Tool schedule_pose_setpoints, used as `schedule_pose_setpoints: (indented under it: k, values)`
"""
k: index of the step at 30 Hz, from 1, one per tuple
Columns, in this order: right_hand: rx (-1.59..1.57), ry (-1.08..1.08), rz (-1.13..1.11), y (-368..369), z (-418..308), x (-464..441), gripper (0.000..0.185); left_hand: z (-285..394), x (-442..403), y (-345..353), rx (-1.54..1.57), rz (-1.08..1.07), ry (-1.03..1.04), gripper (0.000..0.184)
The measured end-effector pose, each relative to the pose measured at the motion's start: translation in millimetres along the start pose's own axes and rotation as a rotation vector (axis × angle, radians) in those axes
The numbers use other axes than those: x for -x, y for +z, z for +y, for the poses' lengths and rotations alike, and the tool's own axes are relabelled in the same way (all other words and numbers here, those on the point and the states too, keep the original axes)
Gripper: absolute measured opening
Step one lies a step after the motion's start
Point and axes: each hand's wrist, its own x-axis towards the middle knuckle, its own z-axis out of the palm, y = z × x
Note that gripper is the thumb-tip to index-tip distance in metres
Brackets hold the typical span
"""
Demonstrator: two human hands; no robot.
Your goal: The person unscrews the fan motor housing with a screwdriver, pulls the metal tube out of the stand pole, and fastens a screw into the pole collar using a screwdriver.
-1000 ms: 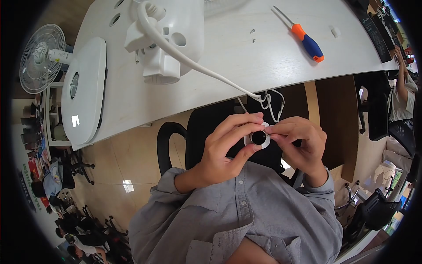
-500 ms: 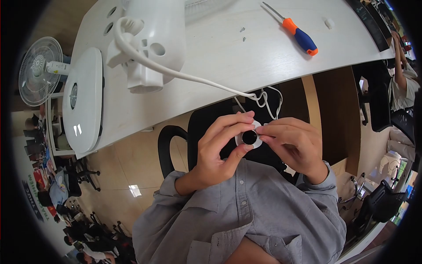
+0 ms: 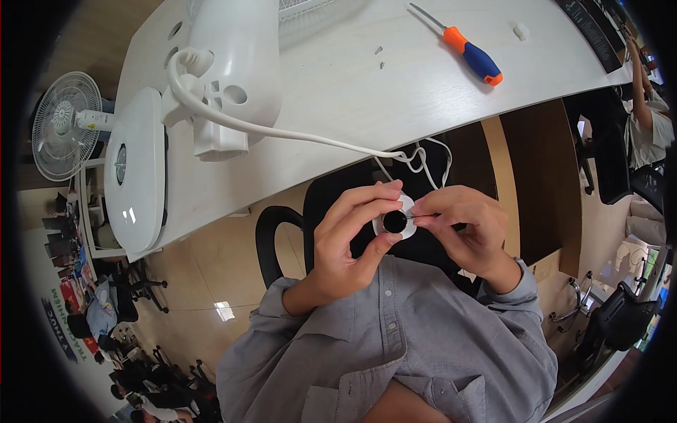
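My left hand (image 3: pixel 347 243) is closed around the edge of a round white part with a black, hollow-looking middle (image 3: pixel 395 222), its fingers above and thumb below. From the other side my right hand (image 3: pixel 467 227) pinches a small thin metal piece, perhaps a screw, against the rim of the black middle. Fingertips hide most of that metal piece. Both hands are over my lap, in front of the table edge. Beyond them on the table lies a screwdriver (image 3: pixel 472 56) with an orange and blue handle, and two small screws (image 3: pixel 379 51) lie left of it.
A white fan body (image 3: pixel 243 77) lies on the table (image 3: pixel 338 92), its power cord (image 3: pixel 303 137) hanging over the edge. The white fan base (image 3: pixel 134 176) stands at the table's left end. A black chair (image 3: pixel 278 225) is under the edge. Other people sit farther off.
My view has shifted slightly, so the tabletop things appear a little left. Both hands keep their grip on the white part and the small metal piece, with barely any finger movement.
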Motion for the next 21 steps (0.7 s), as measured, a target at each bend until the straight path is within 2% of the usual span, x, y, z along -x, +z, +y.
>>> schedule_pose_setpoints:
  k: [14,21]
  values:
    - [-0.049,0.085,0.051,3.7,-4.5,5.2,0.025,-1.3,1.4,-0.4,0.006,-0.024,-0.005,0.031]
    - [0.096,0.038,0.0,4.1,-8.4,2.5,0.024,-1.2,0.9,0.5,0.014,-0.018,0.0,0.031]
